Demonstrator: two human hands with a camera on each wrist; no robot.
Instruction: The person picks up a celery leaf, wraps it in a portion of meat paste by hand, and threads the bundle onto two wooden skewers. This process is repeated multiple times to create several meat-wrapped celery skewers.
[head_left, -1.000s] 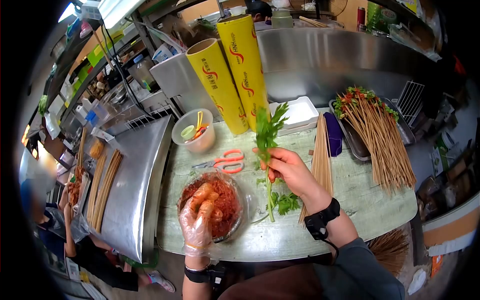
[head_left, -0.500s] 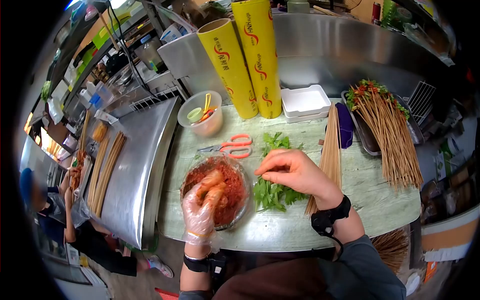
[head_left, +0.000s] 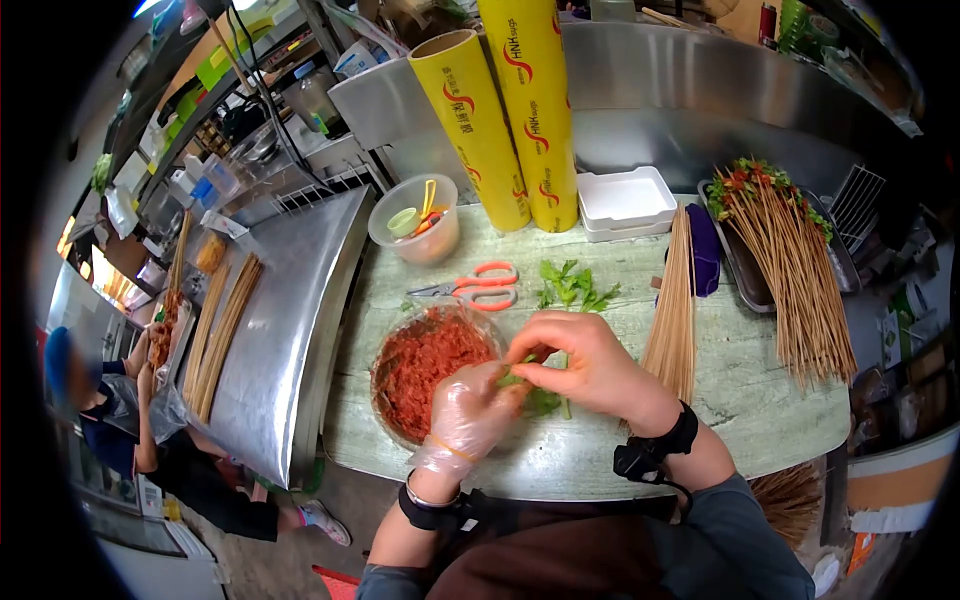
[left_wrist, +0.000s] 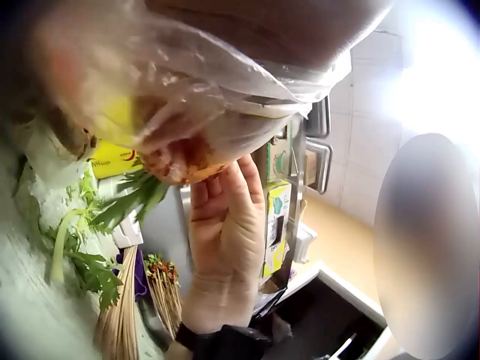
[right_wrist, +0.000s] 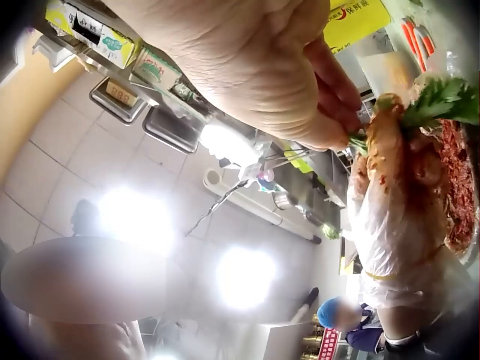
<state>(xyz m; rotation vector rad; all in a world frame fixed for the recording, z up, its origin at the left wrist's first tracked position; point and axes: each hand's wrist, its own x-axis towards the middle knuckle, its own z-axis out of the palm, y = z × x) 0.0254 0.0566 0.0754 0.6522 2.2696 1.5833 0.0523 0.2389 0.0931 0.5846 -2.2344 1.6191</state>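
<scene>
Lifted from the bowl [head_left: 376, 372], the gloved left grip [head_left: 468, 415] meets the right grip [head_left: 580, 365]; both pinch a herb sprig [head_left: 513, 379].

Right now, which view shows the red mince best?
Head view: nearly all the red mince shows in its bowl beside the left hand. Right wrist view catches only a strip at its edge; left wrist view, only glove smears.

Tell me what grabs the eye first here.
Front and centre, the gloved left hand and the bare right hand pinch greens together beside red mince. Two tall yellow film rolls stand at the back, and skewers fan out on the right.
</scene>
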